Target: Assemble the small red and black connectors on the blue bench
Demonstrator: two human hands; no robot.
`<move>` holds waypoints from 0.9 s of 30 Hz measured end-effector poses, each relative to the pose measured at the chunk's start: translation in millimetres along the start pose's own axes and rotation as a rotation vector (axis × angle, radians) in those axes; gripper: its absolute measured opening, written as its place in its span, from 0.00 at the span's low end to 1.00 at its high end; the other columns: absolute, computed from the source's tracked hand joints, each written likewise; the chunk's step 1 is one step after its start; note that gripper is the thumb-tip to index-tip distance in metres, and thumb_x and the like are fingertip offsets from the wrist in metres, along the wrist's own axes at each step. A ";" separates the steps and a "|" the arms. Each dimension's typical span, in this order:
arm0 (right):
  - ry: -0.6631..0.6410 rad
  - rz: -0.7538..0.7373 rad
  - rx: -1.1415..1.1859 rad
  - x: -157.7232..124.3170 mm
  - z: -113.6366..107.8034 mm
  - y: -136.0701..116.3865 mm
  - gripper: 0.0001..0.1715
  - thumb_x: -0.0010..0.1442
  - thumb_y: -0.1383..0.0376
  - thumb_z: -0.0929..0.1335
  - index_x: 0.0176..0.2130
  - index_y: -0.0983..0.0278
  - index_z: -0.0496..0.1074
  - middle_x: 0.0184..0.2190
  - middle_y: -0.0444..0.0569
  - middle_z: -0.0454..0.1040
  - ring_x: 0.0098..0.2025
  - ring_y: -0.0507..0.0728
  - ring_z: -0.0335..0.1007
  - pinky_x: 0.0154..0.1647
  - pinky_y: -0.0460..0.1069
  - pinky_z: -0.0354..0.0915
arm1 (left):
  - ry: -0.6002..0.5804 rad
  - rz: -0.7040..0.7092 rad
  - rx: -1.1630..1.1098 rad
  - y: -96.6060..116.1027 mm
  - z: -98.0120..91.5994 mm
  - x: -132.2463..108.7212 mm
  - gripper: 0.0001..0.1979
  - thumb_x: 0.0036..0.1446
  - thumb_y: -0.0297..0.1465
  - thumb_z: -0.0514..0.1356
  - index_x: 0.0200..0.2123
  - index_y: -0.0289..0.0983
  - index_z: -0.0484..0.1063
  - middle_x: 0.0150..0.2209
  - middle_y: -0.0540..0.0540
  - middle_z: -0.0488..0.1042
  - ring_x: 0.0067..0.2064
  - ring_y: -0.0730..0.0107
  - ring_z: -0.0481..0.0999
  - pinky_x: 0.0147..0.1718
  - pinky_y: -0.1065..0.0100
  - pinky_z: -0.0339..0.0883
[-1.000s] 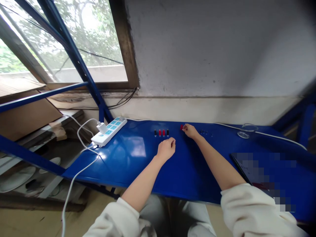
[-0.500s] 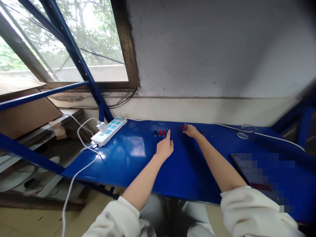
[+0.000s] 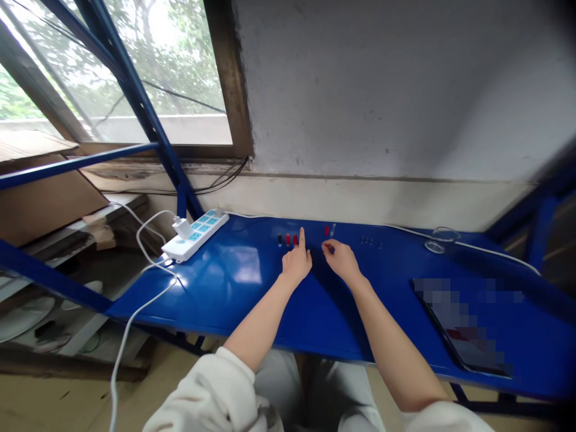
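With left hand [image 3: 297,264] curled except its outstretched forefinger and right hand [image 3: 342,259] pinched, grip unclear, pointed alongside small, pale-tipped red cylinders [image 3: 288,239] and black cylinder [image 3: 279,238].

The glossy blue tabletop [image 3: 225,306] carries a white power strip [image 3: 207,227] at its left end. Near the middle of the far side stand a small black piece [image 3: 279,238] and two red pieces [image 3: 288,239] in a row; farther right, another red piece [image 3: 327,230] sits beside a clear piece [image 3: 333,229]. Tiny bits [image 3: 366,240], too small to identify, and a dark flat device [image 3: 450,336], partly pixelated, lie to the right.
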State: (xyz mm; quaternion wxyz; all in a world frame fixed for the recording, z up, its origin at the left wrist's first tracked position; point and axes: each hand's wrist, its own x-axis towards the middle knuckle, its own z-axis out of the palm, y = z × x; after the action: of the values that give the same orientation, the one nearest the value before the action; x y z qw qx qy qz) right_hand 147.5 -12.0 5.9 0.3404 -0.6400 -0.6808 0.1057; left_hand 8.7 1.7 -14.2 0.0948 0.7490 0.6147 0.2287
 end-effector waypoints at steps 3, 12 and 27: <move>0.015 -0.025 -0.060 -3.6 4.2 -0.8 0.12 0.56 0.65 0.60 0.34 0.61 0.71 0.30 0.50 0.74 0.31 0.56 0.70 0.29 0.46 0.59 | 0.015 -0.003 0.000 -0.4 2.2 1.7 0.32 0.57 0.33 0.48 0.62 0.41 0.35 0.36 0.38 0.73 0.32 0.58 0.74 0.33 0.60 0.65; 0.071 0.014 0.003 -3.1 16.9 5.9 0.14 0.58 0.60 0.57 0.33 0.62 0.67 0.28 0.51 0.72 0.28 0.56 0.68 0.26 0.47 0.55 | 0.206 0.077 -0.413 -2.7 -0.3 3.3 0.11 0.57 0.26 0.46 0.43 0.39 0.63 0.31 0.46 0.72 0.31 0.69 0.73 0.32 0.68 0.64; 0.005 0.191 0.871 -0.3 24.2 0.4 0.26 0.52 0.45 0.60 0.20 0.63 0.58 0.14 0.39 0.56 0.13 0.46 0.49 0.14 0.43 0.47 | 0.077 0.130 -1.158 2.1 -5.2 -5.0 0.10 0.56 0.34 0.50 0.40 0.37 0.59 0.27 0.53 0.68 0.15 0.84 0.63 0.15 0.77 0.60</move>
State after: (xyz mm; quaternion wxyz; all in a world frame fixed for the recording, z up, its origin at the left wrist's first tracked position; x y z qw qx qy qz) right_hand 133.3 -5.1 -12.5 0.5685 -0.4972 -0.5099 0.4119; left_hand 7.5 -4.3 -9.8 0.4520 0.6025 0.3454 0.5598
